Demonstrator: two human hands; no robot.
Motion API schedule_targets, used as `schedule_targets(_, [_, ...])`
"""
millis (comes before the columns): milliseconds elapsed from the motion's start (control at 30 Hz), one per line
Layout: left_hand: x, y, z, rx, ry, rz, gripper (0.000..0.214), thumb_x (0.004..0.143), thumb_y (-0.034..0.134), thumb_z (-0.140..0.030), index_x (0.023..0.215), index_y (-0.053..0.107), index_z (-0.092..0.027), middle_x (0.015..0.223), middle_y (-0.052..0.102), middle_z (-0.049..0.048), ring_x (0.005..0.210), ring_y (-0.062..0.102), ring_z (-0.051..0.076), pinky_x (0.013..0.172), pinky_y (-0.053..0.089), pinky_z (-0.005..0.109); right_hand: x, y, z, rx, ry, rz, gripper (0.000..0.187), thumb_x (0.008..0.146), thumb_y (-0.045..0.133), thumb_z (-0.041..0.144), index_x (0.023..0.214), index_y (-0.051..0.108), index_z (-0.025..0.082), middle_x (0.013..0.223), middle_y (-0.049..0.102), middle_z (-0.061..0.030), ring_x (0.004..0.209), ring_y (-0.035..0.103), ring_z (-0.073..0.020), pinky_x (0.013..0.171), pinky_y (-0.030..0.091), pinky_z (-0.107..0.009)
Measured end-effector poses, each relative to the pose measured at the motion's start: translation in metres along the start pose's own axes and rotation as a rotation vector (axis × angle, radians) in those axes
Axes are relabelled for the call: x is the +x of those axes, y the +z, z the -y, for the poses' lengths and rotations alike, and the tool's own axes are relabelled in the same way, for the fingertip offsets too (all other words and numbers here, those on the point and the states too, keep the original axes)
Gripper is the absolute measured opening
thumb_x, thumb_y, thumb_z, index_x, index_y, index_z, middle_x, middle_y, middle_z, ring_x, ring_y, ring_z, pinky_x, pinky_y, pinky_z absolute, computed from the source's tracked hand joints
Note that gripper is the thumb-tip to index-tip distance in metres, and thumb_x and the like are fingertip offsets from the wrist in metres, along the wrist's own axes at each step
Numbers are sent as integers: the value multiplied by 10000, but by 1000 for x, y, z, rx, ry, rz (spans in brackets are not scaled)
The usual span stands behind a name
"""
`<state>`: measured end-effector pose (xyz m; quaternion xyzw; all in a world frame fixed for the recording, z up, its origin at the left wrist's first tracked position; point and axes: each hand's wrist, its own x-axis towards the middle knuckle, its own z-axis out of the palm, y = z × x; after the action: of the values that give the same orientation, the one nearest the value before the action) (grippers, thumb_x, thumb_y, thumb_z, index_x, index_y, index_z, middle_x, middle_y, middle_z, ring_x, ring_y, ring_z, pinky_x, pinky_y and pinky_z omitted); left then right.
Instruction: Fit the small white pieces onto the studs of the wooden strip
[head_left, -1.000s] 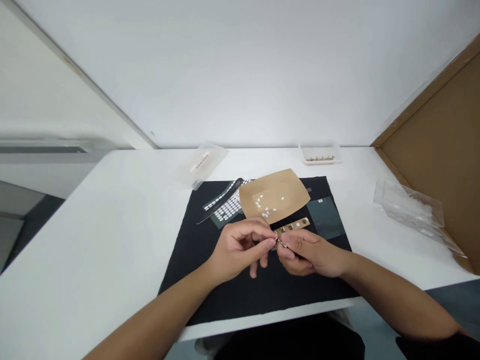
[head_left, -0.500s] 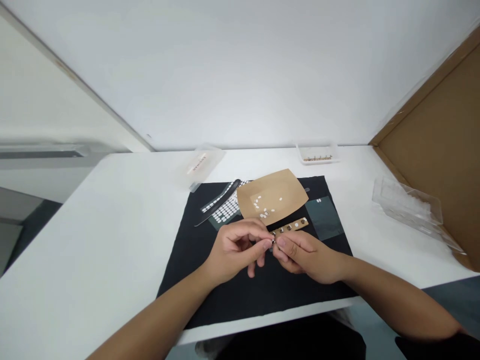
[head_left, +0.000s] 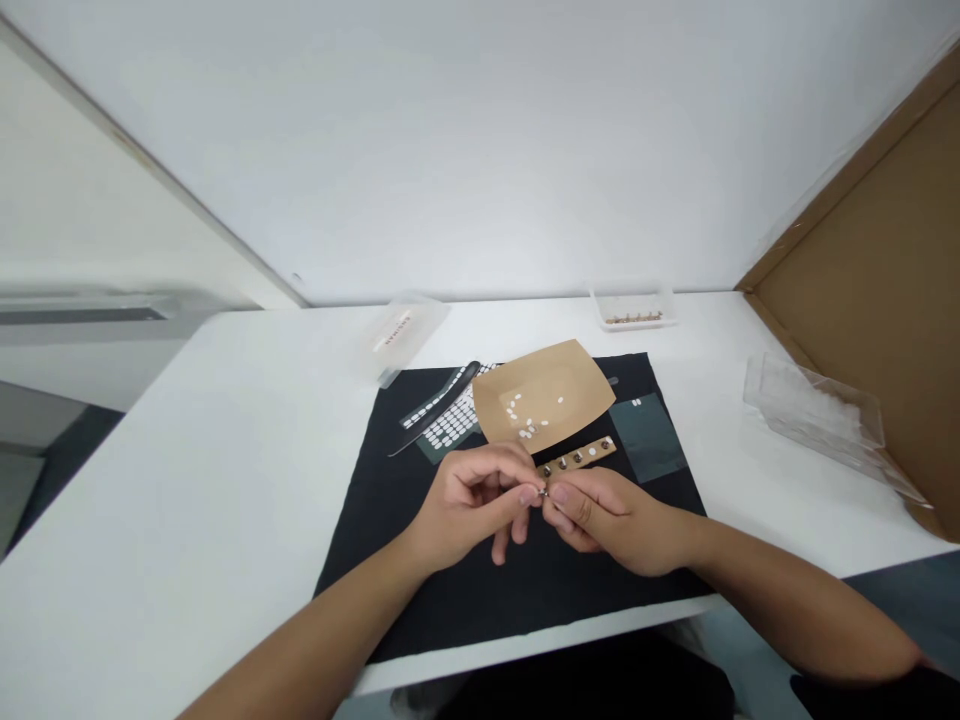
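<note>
My left hand (head_left: 469, 505) and my right hand (head_left: 607, 515) meet fingertip to fingertip over a black mat (head_left: 420, 590). Both pinch a tiny metal part (head_left: 543, 492) between thumb and fingers; I cannot make out what it is. Just beyond the fingers lies a tan strip (head_left: 581, 457) studded with small round pieces. Behind it sits a tan paper tray (head_left: 547, 385) holding several small white pieces.
A sheet of white dots (head_left: 452, 424) and a black tool (head_left: 435, 405) lie at the mat's back left. Clear plastic containers stand at the back left (head_left: 401, 332), back (head_left: 634, 310) and right (head_left: 821, 415). A brown board (head_left: 885, 290) walls the right side.
Both hands have shifted slightly left and closed in on each other; the pinch point has moved a little left. The view has barely shifted.
</note>
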<state>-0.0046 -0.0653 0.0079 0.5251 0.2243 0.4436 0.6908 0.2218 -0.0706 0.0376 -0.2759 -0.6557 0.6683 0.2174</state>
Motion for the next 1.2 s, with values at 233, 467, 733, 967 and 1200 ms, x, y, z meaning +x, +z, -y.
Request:
schedule_targets(233, [0,-2,0,-34,6,63,154,994,708,-119,1098,810,-171,939,666,25,586,751,106,398,600,126,-1,0,1,31,-4,20,520,1143,366,602,822,470,207,672,424,66,610,367,-103,624,349,-258])
schedule_targets(467, [-1,-1,-3,14,45,84,176,979,710,-77,1111,794,-159,946,659,25,577,758,107,406,598,119,-1,-1,2,-63,-48,11,501,1161,353,541,813,484,205,686,460,56,638,412,-107,670,384,-261])
schedule_targets(733, [0,1,-8,304,137,39,95,993,689,-95,1057,737,-146,954,622,25,562,724,81,429,585,132,0,-4,-5,-307,-126,-40,404,1155,369,409,828,496,207,715,514,43,656,478,-112,669,390,-256])
schedule_targets(967, [2,0,-8,574,261,100,77,986,646,-81,1007,656,-155,945,611,33,548,655,51,511,538,157,1,-7,-9,-580,-210,-44,334,1142,389,360,900,564,209,772,588,25,685,527,-130,691,380,-273])
schedule_targets(1200, [5,4,-11,763,429,72,135,873,674,-61,899,624,-183,824,630,35,655,623,114,556,494,193,3,-12,-8,-929,-218,-79,314,1146,439,394,1012,654,209,916,739,-18,787,637,-176,732,372,-315])
